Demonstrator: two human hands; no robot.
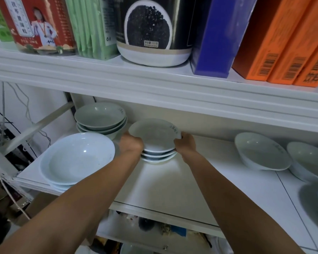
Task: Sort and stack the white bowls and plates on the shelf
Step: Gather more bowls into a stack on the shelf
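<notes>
Left hand (131, 143) and right hand (184, 142), grips closed on the top shallow white ceramic bowl (152, 133), over a three-bowl stack (158, 156); second stack of three (99, 118) at 10 o'clock; rim writing illegible.

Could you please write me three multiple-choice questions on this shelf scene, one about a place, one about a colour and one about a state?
1. Where does the blue box stand?
A) On the lower shelf
B) On the upper shelf, between the black jar and the orange boxes
C) On the floor

2. What colour are the packets left of the black jar?
A) Yellow
B) Pink
C) Pale green

3. How is the stack of small dishes being handled?
A) The left hand and the right hand grip it, one at each side
B) One hand alone touches it
C) Nobody touches it

Answers:
1 B, it stands upright between the jar and the boxes.
2 C, they are plainly pale green.
3 A, fingers curl round the rims on both sides.
</notes>
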